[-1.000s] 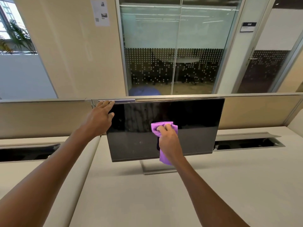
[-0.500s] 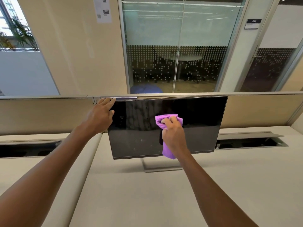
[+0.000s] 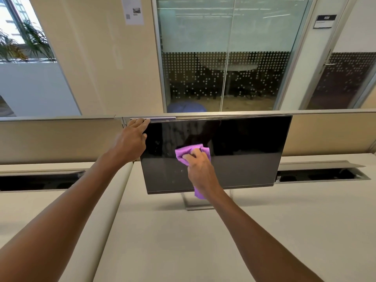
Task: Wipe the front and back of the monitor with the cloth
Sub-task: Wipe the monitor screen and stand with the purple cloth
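I see the monitor standing on its metal stand at the far side of the pale desk, its dark screen facing me and its top edge level with the beige partition behind. My left hand grips the monitor's upper left corner, fingers reaching over the top edge and thumb on the side; how far they curl behind I cannot tell. My right hand presses the purple cloth against the screen a little left of centre, fingers curled over the bunched cloth, while a loose end hangs below my wrist past the lower bezel. Faint specks show on the glass left of the cloth. On either side of the monitor an open cable tray is sunk into the desk. Beyond the partition stands a glass-walled meeting room with dotted frosting, a door sign to its right, a paper notice on the cream wall, and a plant by the window on the left.
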Demonstrator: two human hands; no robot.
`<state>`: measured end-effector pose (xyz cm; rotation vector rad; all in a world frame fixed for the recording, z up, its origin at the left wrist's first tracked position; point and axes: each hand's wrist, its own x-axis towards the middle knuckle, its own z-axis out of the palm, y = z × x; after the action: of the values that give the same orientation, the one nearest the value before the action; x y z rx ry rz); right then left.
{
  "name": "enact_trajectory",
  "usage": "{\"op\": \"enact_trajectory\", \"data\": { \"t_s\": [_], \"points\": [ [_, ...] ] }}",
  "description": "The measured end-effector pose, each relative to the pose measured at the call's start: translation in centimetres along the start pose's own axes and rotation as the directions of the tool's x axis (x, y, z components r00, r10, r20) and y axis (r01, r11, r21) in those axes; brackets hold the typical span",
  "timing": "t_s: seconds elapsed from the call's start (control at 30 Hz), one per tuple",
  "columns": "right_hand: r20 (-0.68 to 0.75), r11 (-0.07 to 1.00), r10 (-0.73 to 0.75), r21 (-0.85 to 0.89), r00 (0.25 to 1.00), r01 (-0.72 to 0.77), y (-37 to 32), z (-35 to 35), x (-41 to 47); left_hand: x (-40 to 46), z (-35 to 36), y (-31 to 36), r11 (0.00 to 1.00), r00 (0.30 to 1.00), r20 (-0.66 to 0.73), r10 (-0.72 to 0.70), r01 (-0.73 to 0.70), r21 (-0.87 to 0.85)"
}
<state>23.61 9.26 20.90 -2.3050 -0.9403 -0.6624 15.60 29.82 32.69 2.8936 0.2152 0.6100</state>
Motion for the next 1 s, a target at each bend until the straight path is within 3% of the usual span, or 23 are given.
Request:
{"op": "enact_trajectory", "data": {
  "t_s": [0.1,0.27,0.37,0.5,0.6,0.8,1.0],
  "points": [
    [-0.063,0.999,-0.032,-0.008,0.997,0.032,-2.1,-0.6,3.0,-0.1,0.0,0.2,1.0,1.0,-0.011,-0.004,0.004,-0.008],
    [0.125,0.987,-0.149,-0.036,0.981,0.154,-2.7,3.0,0.0,-0.1,-0.1,0.2,1.0,1.0,-0.019,0.004,-0.005,-0.011],
    [0.194,0.997,-0.072,-0.017,0.978,0.077,-0.4,3.9,-3.5,-0.3,-0.1,0.2,1.0,1.0,-0.017,0.015,-0.015,0.002],
    [0.1,0.998,0.002,-0.057,0.995,0.003,0.9,1.4,-2.6,0.0,0.0,0.2,1.0,1.0,-0.019,0.021,-0.021,0.002],
    [0.017,0.998,-0.028,-0.053,0.999,0.029,-0.7,1.1,0.0,0.2,0.1,0.2,1.0,1.0,-0.026,0.011,-0.011,-0.003],
    [0.238,0.99,-0.123,-0.037,0.963,0.135,-1.5,4.4,-3.5,0.0,0.0,0.2,1.0,1.0,-0.028,0.013,-0.013,0.0],
    [0.068,0.996,0.062,-0.07,0.996,-0.058,2.2,2.7,-4.5,-0.1,0.1,0.3,1.0,1.0,-0.025,0.001,-0.001,-0.003]
  ]
}}
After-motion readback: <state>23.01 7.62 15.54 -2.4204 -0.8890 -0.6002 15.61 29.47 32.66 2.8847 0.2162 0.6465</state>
